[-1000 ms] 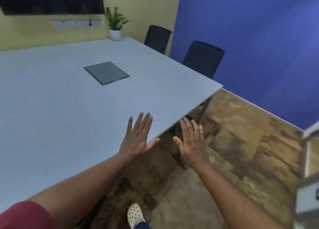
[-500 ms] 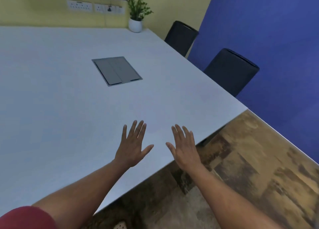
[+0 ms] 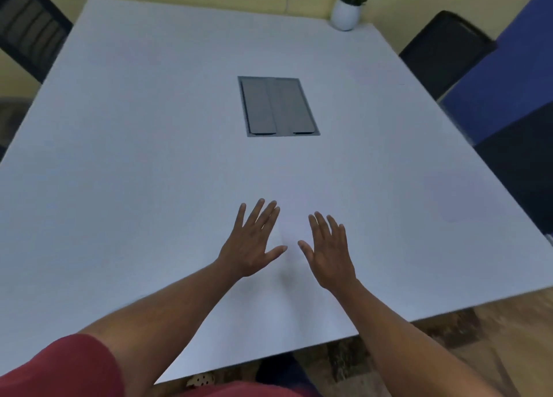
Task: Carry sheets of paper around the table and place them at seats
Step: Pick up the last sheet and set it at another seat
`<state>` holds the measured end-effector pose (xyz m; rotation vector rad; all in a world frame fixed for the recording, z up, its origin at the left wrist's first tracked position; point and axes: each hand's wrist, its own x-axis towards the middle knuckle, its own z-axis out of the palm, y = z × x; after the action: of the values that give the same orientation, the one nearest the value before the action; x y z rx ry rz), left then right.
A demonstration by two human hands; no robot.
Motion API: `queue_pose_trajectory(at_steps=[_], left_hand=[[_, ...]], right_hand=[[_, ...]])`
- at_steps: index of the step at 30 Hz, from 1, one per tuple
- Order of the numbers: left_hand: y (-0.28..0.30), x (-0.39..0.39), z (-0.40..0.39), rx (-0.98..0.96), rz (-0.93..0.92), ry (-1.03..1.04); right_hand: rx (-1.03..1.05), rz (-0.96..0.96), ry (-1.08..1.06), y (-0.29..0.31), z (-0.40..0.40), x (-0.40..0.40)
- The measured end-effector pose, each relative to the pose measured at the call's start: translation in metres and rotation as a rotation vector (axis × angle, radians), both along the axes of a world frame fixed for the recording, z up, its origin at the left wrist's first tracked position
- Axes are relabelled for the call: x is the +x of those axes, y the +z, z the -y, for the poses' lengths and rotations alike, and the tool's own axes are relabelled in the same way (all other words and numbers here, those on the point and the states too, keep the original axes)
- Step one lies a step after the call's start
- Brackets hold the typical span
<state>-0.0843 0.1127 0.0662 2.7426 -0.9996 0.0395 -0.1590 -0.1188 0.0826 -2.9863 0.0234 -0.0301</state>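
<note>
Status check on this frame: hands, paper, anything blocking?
Left hand and right hand open, fingers spread, holding nothing. No sheets of paper visible. Table shows only hatch and potted plant.

A large pale grey table [image 3: 149,172] fills most of the view. A grey rectangular hatch [image 3: 278,106] with two flaps is set flush into its middle. Well beyond the hatch, on the far right corner, stands a white potted plant [image 3: 347,10].
</note>
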Motion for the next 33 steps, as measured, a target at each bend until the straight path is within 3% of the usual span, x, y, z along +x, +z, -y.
queue_pose_trajectory(at_steps=[14,19,33], left_hand=[[-0.079,0.034,0.099,0.169,-0.269,-0.046],[-0.093,0.048,0.11,0.138,-0.34,-0.032],[-0.102,0.051,0.106,0.162,-0.42,-0.002]], right_hand=[[0.154,-0.12,0.095,-0.077,0.14,0.164],[0.142,-0.282,0.163,-0.085,0.17,0.215],[0.062,-0.249,0.236,-0.097,0.179,0.234]])
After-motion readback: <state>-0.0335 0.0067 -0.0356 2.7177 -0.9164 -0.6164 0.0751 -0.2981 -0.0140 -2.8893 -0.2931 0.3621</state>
